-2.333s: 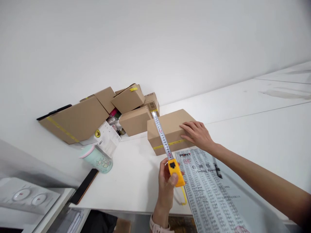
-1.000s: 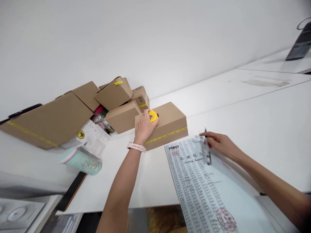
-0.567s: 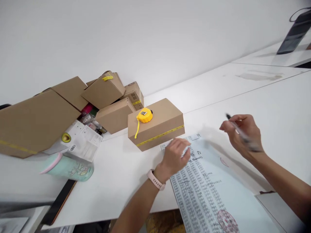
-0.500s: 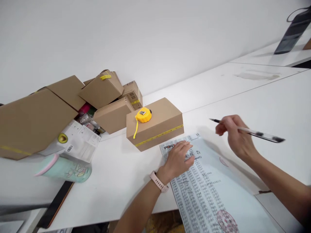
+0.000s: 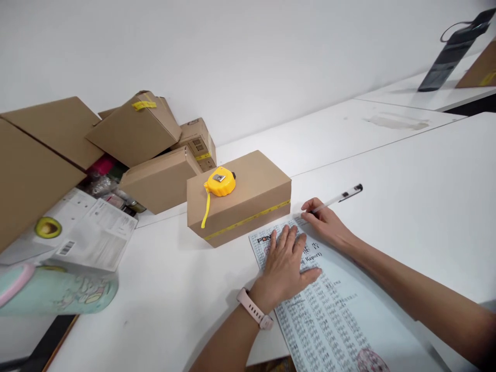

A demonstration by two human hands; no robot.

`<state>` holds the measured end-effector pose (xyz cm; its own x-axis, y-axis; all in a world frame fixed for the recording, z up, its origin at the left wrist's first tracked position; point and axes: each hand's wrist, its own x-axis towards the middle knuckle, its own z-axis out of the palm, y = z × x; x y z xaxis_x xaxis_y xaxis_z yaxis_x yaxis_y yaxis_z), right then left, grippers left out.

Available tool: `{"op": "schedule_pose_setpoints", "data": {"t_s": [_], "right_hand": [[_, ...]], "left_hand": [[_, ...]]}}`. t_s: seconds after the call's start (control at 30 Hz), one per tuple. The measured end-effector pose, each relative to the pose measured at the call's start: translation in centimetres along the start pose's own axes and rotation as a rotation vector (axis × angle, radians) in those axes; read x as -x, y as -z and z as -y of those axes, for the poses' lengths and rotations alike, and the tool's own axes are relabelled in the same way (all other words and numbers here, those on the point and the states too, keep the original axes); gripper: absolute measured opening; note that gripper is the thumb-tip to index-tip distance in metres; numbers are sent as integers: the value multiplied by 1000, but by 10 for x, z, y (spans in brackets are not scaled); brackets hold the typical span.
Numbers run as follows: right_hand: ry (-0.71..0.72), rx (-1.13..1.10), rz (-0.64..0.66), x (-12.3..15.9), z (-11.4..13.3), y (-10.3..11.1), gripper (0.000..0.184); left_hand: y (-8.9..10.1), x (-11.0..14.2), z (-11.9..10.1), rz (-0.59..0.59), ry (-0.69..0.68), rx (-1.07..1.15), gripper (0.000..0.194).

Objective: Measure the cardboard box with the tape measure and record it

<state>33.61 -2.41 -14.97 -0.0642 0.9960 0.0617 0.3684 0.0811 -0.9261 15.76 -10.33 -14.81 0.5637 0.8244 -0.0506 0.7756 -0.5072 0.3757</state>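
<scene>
My left hand lies flat with spread fingers on a printed paper report, near its heading. A pale pink watch is on that wrist. My right hand pinches a clear-barrelled pen at the report's top right. The pen's black-capped back end points up and right; its tip is hidden by the fingers, so I cannot tell whether it touches the paper. Just beyond the report sits a closed cardboard box with a yellow strip along its side. A yellow tape measure rests on top, its tape end hanging out.
Several cardboard boxes are piled at the left against the wall. In front of them lie a white package with an avocado picture and a mint green bottle. A dark bottle stands at the far right.
My right hand has come down and left to the report's top edge, and the pen has swung so its back end points upward. My left hand has flattened and spread. The view has shifted slightly.
</scene>
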Motion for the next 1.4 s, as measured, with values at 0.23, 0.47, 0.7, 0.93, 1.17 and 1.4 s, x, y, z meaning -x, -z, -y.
{"op": "schedule_pose_setpoints", "data": {"t_s": [0.23, 0.47, 0.7, 0.93, 1.17, 1.4], "right_hand": [[44, 94, -19, 1, -9, -2, 30], [95, 161, 3, 2, -8, -4, 24], [112, 178, 0, 3, -9, -4, 23], [103, 181, 15, 4, -9, -4, 24], [110, 178, 30, 3, -7, -5, 24], [121, 183, 29, 3, -6, -4, 23]], "left_hand": [[-2, -2, 4, -16, -3, 24, 82], [-2, -4, 4, 1, 1, 20, 84], [-1, -4, 4, 1, 2, 21, 83], [1, -3, 4, -7, 1, 39, 82], [1, -2, 4, -8, 3, 36, 81], [1, -2, 3, -12, 1, 27, 82]]}}
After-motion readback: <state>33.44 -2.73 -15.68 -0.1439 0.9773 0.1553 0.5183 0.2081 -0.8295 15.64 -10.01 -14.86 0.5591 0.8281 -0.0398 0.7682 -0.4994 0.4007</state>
